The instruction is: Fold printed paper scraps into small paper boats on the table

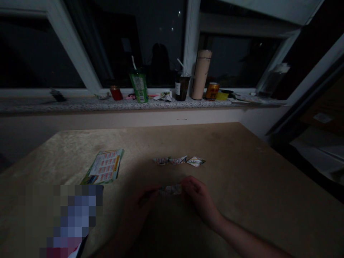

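Note:
A small strip of folded printed paper [172, 189] lies between my two hands, low over the table. My left hand [142, 202], dim in shadow, has its fingers closed at the strip's left end. At the right end, the bent fingers of my right hand [197, 193] pinch the paper. Just beyond, three folded paper pieces stand in a row: a left one [161, 161], a middle one [178, 160] and a diamond-shaped right one [196, 161]. To the left rests a stack of printed sheets [106, 165].
The brown table [258, 186] meets a wall under a speckled windowsill [91, 104]. On the sill stand a green cup [139, 86], a dark cup [182, 86], a pink tall flask [201, 74], an orange can [212, 91] and a red jar [116, 93]. A pixelated patch covers the lower left.

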Motion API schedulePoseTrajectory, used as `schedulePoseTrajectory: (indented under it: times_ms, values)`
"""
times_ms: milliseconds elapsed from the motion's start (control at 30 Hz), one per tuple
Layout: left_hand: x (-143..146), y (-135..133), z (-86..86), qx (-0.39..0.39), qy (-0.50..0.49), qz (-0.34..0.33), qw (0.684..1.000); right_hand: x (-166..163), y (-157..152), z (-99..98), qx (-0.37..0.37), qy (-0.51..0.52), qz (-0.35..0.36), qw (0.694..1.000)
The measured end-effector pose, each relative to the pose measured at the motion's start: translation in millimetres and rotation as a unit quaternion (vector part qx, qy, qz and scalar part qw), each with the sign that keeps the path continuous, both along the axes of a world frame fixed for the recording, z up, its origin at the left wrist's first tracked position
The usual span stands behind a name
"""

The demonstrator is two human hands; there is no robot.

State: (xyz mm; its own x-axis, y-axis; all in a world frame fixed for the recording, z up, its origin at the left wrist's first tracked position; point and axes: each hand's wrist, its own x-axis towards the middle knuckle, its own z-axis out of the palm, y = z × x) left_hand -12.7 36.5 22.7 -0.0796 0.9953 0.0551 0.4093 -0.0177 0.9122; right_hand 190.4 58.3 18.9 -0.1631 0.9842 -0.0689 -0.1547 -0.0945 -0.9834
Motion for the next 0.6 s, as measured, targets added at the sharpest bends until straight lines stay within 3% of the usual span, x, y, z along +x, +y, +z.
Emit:
schedulePoseTrajectory:
  times_ms: [133, 367, 600]
  values:
    - [1, 3, 3.1, -0.015, -0.012, 0.007, 1.000, 0, 2, 2.8, 0.022, -0.033, -0.049, 0.998]
    - [2, 8, 4.2, -0.021, -0.036, 0.035, 0.999, -1, 5, -1.2, 0.022, -0.039, -0.050, 0.998]
    - [5, 7, 5.6, -0.014, -0.073, 0.018, 0.997, -6, 14, -1.2, 0.032, -0.057, -0.070, 0.995]
